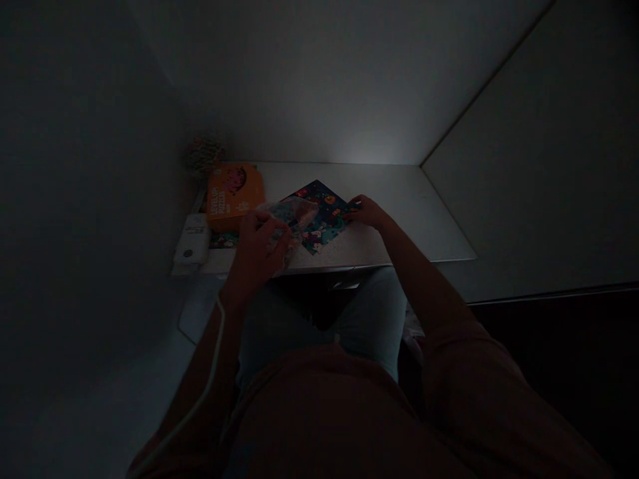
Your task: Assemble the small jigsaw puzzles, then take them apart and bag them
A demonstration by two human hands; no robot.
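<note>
Gripping one clear plastic bag (292,223) — left fingers (262,229) curled shut; right fingers (355,207) on one puzzle sheet (319,219), grip unclear

orange box (234,197), navy patterned sheet (319,216)

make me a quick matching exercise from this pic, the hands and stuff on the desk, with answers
Column 1:
1. left hand
2. right hand
3. orange printed box
4. white boxy item

Column 2:
A. at the near left of the white desk
B. holding a clear plastic bag
C. farther back on the desk, left of the card
D. at a corner of a dark blue patterned card

Pairs: 1-B, 2-D, 3-C, 4-A
</note>
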